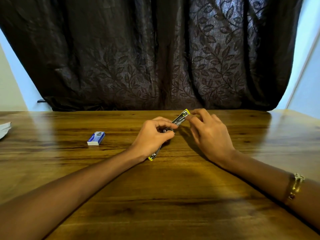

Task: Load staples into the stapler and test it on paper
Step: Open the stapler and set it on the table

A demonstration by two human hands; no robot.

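The fingers [166, 125] of the left hand [152, 137] are curled closed around the middle of a stapler [179, 120], thumb on the near side and fingertips across the top. The stapler is swung fully open into one long line: its metal staple channel runs diagonally up and away to a yellow-tipped end near the far edge of the desk [155, 196], while the other yellow-edged end pokes out below the left wrist, pointing toward the near edge. The right hand [211, 135] reaches in from the right; its thumb and forefinger are pinched together at the far yellow tip of the stapler, the other fingers loosely bent. Whether a strip of staples sits between those fingertips is too small to tell.

The stapler is at the centre of the desk, toward the far edge, and whether it is lifted slightly or resting on the wood is unclear. To the left of the left hand, well apart from it, a small blue and white staple box [96, 138] lies flat on the desk. At the far left edge, a corner of white paper [4, 128] shows, mostly cut off.

A gold bracelet [295, 187] circles the right forearm. Both bare forearms rest across the brown wood-grain desk. Behind the far edge hangs a dark curtain [155, 58] patterned with leaves.
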